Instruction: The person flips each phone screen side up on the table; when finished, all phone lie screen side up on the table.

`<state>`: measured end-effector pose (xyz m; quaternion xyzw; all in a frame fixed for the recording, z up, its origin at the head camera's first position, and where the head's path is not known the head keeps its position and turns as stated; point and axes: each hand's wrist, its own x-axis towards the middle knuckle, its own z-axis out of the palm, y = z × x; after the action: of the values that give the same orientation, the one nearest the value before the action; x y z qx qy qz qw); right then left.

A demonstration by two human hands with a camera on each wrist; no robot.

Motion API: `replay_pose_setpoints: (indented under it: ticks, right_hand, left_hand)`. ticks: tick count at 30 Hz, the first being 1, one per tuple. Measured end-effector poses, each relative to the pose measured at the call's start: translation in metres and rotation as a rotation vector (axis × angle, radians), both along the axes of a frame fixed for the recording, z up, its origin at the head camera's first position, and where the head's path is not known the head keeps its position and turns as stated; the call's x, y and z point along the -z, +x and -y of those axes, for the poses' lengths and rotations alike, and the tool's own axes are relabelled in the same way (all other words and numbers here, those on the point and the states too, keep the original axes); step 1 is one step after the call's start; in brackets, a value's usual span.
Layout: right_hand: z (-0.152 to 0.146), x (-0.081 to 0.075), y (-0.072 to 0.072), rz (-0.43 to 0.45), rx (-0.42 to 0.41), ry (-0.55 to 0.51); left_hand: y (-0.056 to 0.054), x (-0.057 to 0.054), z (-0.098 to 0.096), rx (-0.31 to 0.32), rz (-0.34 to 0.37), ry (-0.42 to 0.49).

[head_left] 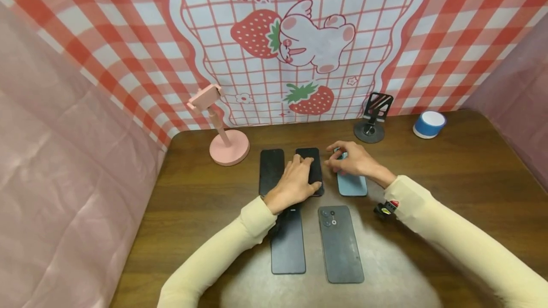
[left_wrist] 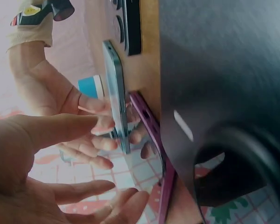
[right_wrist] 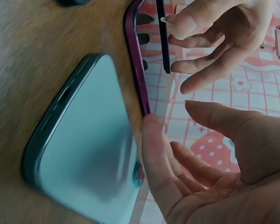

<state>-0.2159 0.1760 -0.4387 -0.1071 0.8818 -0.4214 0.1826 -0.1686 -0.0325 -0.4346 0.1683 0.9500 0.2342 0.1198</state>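
My left hand (head_left: 295, 179) is over a dark-screened phone (head_left: 316, 170) in the back middle, fingers loosely bent; its purple edge shows in the right wrist view. In the left wrist view nothing lies between its thumb and fingers. Above the camera end of a light blue phone (head_left: 353, 187), lying back up, is my right hand (head_left: 353, 158). Its thumb and fingers stand apart around nothing in the right wrist view, beside the blue phone's pale back (right_wrist: 88, 140). Left of the purple-edged phone lies another black-screened phone (head_left: 271, 168), partly behind my left hand.
Nearer me lie a grey-black phone (head_left: 288, 246), partly under my left wrist, and a dark phone (head_left: 341, 246) with its cameras up. Along the back stand a pink phone stand (head_left: 229, 148), a black folding stand (head_left: 370, 129) and a blue-and-white cylinder (head_left: 429, 125), before a checked cloth.
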Motion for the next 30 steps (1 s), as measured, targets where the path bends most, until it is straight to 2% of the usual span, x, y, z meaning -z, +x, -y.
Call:
replay_pose_setpoints:
  ticks: [7,10,20,30]
  right_hand:
    - [-0.015,-0.002,0.001,-0.029,0.033,-0.02]
    - [-0.021,-0.002,0.001,-0.043,0.045,-0.021]
    - [-0.045,0.005,0.0,-0.073,0.105,-0.032]
    - [-0.064,0.011,-0.003,-0.057,0.149,-0.009]
  left_hand:
    - [0.003,0.001,-0.015,0.127,-0.075,0.041]
    - [0.004,0.001,-0.023,0.156,-0.091,0.041]
    - [0.005,-0.002,-0.053,0.195,-0.056,-0.004]
    - [0.011,0.005,-0.079,0.191,-0.012,-0.157]
